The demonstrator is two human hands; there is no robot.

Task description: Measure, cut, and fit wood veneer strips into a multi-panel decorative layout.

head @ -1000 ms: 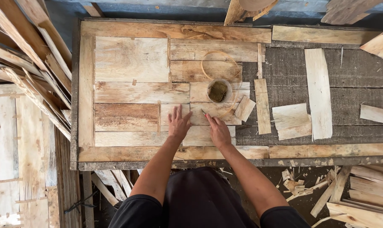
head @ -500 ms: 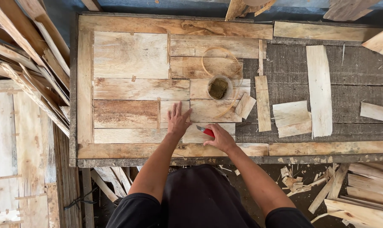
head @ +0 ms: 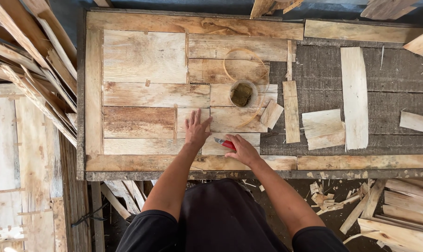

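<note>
From the head camera, looking straight down: the left hand [head: 196,128] lies flat and open, fingers spread, pressing on a small pale board piece [head: 193,117] set among the boards of a patchwork wooden panel [head: 144,58]. It grips nothing — the palm simply rests on the wood. Just to its right, the right hand [head: 242,150] is curled around a red-handled utility knife [head: 224,143], whose tip points left toward the left hand and lies low over the bottom row of boards near the panel's front edge.

Beyond the hands, a small round cup [head: 242,94] with dark brownish contents stands on the panel, inside a thin bent loop of wood strip [head: 230,56]. A short angled offcut [head: 271,114] lies just right of the cup, touching the panel's edge. Further right, on the dark workbench [head: 389,100], lie a narrow upright slat [head: 291,111], a squarish pale board [head: 322,128] and a long pale plank [head: 354,97]. Stacked slats [head: 29,70] lean at the left — more scraps [head: 389,205] litter the floor at lower right.
</note>
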